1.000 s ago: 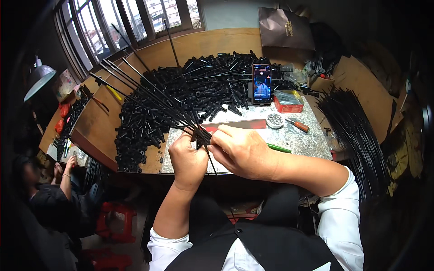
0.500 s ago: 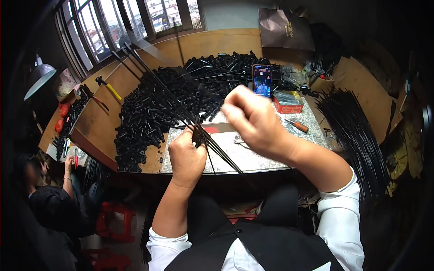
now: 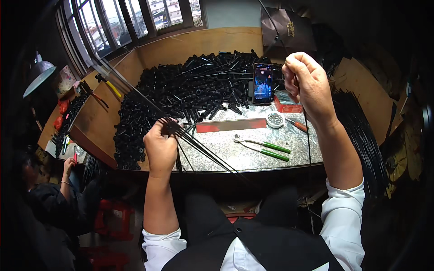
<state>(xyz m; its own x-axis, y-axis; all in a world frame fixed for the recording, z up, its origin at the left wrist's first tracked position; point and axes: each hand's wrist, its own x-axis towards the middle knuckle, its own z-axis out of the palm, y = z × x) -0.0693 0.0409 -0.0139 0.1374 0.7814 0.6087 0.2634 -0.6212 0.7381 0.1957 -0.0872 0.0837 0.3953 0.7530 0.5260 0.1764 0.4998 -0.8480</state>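
Observation:
My left hand is closed around a bundle of thin black rods, over the left front of the speckled worktop. The rods fan out up-left toward the window and down-right past the worktop's front edge; their upper ends are blurred. Raised higher on the right, my right hand pinches one long thin black rod. It runs up past a paper bag and down in front of the worktop, with a small fitting on its upper part. Pliers with green handles lie between my hands, touched by neither.
Behind my hands spreads a big heap of black tubular parts. A phone, red box, dish of small metal pieces, orange-handled screwdriver and red-grey strip sit nearby. Another person's hand shows at far left.
My right hand has moved right and up, away from my left hand, with a single rod in it. My left hand has shifted left and slightly down with the bundle. Pliers and dish are now uncovered.

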